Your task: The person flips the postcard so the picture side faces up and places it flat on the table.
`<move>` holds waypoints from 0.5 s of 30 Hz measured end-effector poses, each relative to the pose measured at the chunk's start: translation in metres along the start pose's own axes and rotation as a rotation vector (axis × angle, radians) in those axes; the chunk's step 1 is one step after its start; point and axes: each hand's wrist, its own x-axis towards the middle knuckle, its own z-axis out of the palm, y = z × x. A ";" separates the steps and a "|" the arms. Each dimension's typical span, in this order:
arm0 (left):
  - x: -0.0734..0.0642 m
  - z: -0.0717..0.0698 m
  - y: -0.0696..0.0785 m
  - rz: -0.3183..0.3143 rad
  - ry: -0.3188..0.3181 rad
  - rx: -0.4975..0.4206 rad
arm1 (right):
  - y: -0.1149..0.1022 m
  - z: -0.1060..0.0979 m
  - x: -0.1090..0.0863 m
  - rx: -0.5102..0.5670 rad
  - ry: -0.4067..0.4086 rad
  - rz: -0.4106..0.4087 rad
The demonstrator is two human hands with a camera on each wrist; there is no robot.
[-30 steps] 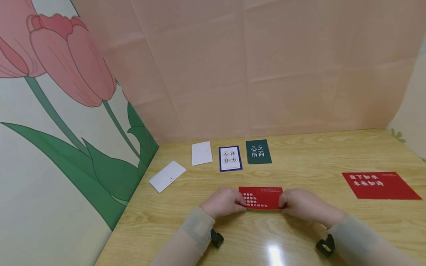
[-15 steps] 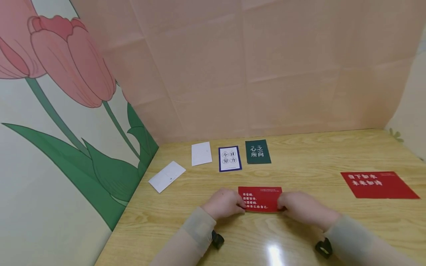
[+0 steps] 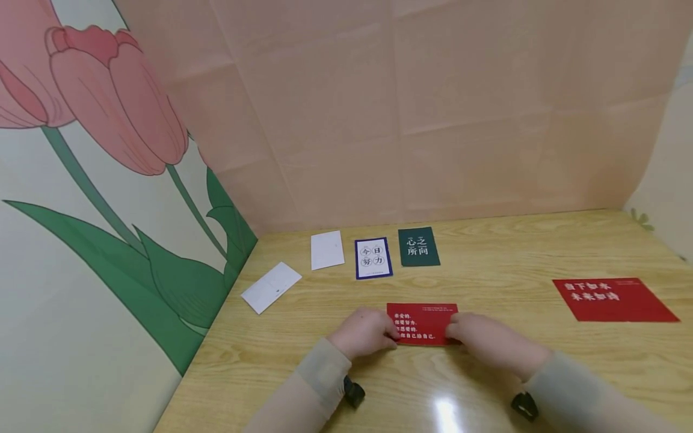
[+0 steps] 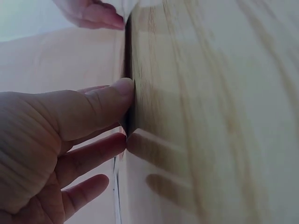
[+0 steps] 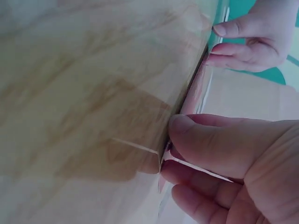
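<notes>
A red card [image 3: 425,325] with white lettering lies low over the table in front of the person, seen almost edge-on in both wrist views. The left hand [image 3: 364,332] pinches its near left corner, thumb at the near edge and the other fingers spread along the side. At the near right corner, the right hand [image 3: 491,340] has thumb and fingertips on the card's edge, pinching it. The fingertips on the far side of the card are partly hidden.
Along the back of the wooden table [image 3: 487,258] lie a white card [image 3: 327,250], a blue-bordered card [image 3: 373,258] and a dark green card [image 3: 419,246]. Another white card [image 3: 271,287] lies askew at left. A larger red card [image 3: 614,300] is at right.
The red card's near edge has come down slightly toward the person, and its bend has flattened. The right hand has shifted a little left along it; the left hand has barely moved.
</notes>
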 end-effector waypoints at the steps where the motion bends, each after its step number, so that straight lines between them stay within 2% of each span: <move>1: 0.000 0.000 0.000 -0.001 -0.001 0.003 | -0.002 0.000 -0.001 0.006 -0.005 0.017; 8: -0.002 0.000 0.001 -0.011 0.002 0.008 | -0.020 -0.001 0.000 -0.119 -0.056 0.057; 11: -0.002 0.000 0.002 -0.021 0.001 0.005 | -0.028 0.001 0.004 -0.113 -0.108 0.085; 15: -0.002 -0.001 0.002 -0.017 -0.001 0.022 | -0.034 0.004 0.009 -0.051 -0.184 0.103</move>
